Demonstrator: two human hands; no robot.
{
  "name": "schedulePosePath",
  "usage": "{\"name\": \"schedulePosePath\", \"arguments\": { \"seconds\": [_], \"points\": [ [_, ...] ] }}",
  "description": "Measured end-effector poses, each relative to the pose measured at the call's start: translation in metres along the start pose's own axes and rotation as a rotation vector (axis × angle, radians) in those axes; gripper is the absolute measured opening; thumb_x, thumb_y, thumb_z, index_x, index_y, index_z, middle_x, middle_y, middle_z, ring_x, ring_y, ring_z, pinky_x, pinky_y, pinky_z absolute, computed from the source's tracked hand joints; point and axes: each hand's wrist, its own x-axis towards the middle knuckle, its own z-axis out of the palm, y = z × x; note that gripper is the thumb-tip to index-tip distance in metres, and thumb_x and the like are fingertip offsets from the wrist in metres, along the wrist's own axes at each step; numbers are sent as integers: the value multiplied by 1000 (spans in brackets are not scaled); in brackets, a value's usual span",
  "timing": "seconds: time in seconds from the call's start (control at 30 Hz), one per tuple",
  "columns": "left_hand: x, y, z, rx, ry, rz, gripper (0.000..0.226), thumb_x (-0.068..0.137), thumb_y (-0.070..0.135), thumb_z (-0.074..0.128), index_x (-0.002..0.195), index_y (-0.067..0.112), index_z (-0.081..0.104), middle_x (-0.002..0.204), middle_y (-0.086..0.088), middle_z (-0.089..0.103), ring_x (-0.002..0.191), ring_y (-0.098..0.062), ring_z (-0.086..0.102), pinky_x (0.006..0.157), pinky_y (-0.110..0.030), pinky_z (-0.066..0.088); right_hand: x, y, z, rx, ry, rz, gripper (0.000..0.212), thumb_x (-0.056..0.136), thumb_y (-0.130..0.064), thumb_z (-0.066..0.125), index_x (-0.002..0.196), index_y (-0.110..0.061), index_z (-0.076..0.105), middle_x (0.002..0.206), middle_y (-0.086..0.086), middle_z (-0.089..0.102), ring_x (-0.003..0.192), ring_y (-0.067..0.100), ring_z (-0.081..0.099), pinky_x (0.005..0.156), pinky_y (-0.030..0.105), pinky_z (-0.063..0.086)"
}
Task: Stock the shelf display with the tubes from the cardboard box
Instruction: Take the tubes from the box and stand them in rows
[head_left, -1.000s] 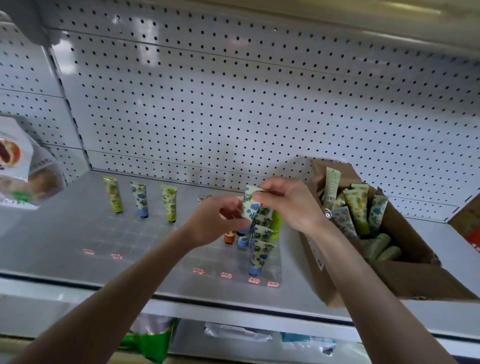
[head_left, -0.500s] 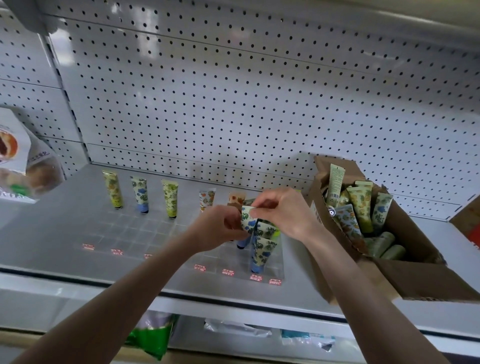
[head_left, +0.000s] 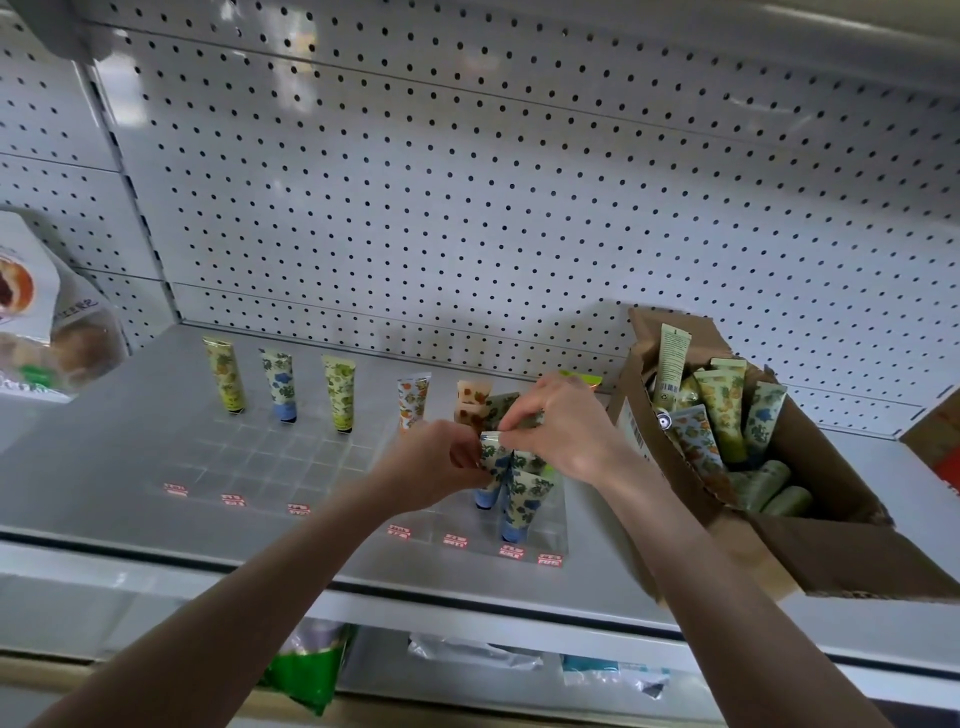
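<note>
A blue-flowered tube (head_left: 492, 467) stands cap down in the clear slotted display (head_left: 311, 457) on the grey shelf. My left hand (head_left: 441, 462) holds its left side and my right hand (head_left: 558, 436) pinches its top edge. More blue-flowered tubes (head_left: 524, 501) stand in the same column, in front and behind. Three tubes (head_left: 283, 384) stand in the back row at left, an orange-patterned tube (head_left: 413, 402) and a brown one (head_left: 470, 402) nearer my hands. The open cardboard box (head_left: 841, 540) at right holds several tubes (head_left: 722, 410).
A white pegboard wall (head_left: 519, 182) backs the shelf. A bagged snack (head_left: 47, 322) hangs at the far left. Red price tags (head_left: 400, 531) line the display's front edge. Packets, one green (head_left: 306, 670), lie on the lower shelf. A brown carton edge (head_left: 935, 436) shows at far right.
Both hands have lowered the blue-flowered tube from above the column down into the display. The view has tilted, showing more of the back row.
</note>
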Motion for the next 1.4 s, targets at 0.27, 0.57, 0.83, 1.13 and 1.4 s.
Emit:
{"name": "schedulePosePath", "arguments": {
  "seconds": [0.27,0.57,0.83,1.13,1.4],
  "points": [
    [0,-1,3,24,-18,7,16,75,22,76,86,12,71,83,2,71,70,-3,63,70,-11,49,-1,0,2,-46,-16,-5,8,78,-28,74,86,-27,73,98,-1,49,102,16,32,74,21,17],
    [-1,-3,2,28,-17,12,14,76,21,75,86,11,71,83,1,72,71,-5,64,71,-15,52,-2,-2,1,-7,-11,-12,8,78,-26,74,86,-27,73,91,-6,48,101,13,34,88,24,23],
    [-2,-5,-1,24,-15,21,15,77,22,73,87,12,70,83,2,72,74,-6,67,75,-23,56,-2,-3,0,-5,-15,-32,9,80,-24,72,89,-23,73,79,-18,41,91,7,30,95,24,21],
    [-2,0,0,-5,-9,33,12,79,23,72,84,12,71,74,7,67,68,-7,65,68,-17,52,-1,1,0,-2,-5,-46,4,80,-25,73,83,-23,73,85,-3,61,93,11,43,88,25,28],
    [-1,0,1,-5,2,40,11,79,24,72,81,13,71,70,7,66,67,-10,64,65,-20,52,-2,1,0,-4,-30,-35,1,81,-23,72,82,-23,72,78,-14,46,99,13,36,88,28,28]
  ]
}}
